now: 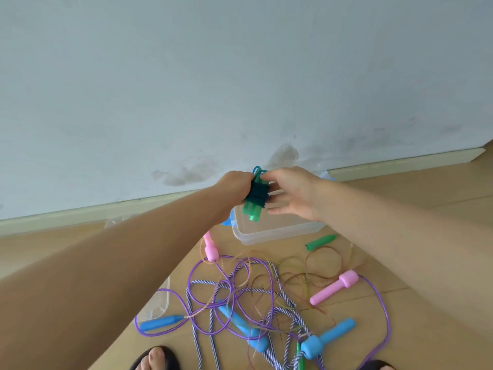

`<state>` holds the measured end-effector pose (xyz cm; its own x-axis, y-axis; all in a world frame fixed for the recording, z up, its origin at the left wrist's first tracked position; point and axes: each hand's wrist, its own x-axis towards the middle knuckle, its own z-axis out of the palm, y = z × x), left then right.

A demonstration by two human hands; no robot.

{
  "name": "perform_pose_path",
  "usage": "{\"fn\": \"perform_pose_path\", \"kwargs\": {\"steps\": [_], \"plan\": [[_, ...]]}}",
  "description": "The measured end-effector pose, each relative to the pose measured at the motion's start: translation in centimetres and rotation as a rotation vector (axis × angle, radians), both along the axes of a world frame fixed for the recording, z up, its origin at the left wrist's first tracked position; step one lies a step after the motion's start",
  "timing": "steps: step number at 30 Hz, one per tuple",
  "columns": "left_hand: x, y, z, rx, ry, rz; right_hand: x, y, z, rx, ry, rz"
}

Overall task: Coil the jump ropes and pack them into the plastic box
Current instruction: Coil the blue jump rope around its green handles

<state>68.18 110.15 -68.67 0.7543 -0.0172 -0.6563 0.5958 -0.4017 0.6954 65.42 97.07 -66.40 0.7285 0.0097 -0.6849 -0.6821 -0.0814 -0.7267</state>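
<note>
Wooden floor (pixel 426 209) by wall: left hand (pixel 236 186) grips coiled rope (pixel 257 194) above the box (pixel 266 233), contents hidden; right hand (pixel 290 193) fingers loosely curled at the coil.

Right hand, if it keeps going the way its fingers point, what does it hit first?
The right hand points toward the left; its fingers already touch the coiled green-handled rope bundle. Beyond that sits the left hand gripping the bundle. Depth is unclear.
</note>
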Motion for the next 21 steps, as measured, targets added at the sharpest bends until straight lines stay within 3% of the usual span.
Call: {"fn": "perform_pose_path", "kwargs": {"steps": [3,5,7,12,21], "plan": [[2.3,0.0,-4.2,0.192,-0.096,-0.175,2.6,-0.1,-4.8,-0.052,-0.045,-0.02],[3.0,0.7,-6.0,0.446,-0.34,-0.376,4.1,0.0,-7.7,-0.068,-0.057,-0.026],[3.3,1.9,-8.2,0.566,-0.561,-0.406,5.4,0.1,-10.7,-0.119,-0.055,-0.008],[2.4,4.1,-12.6,0.458,-0.593,-0.143,7.3,1.3,-17.9,-0.322,0.007,0.208],[2.1,3.5,-13.1,0.415,-0.6,-0.152,7.4,4.0,-21.0,-0.58,-0.063,0.489]]}}
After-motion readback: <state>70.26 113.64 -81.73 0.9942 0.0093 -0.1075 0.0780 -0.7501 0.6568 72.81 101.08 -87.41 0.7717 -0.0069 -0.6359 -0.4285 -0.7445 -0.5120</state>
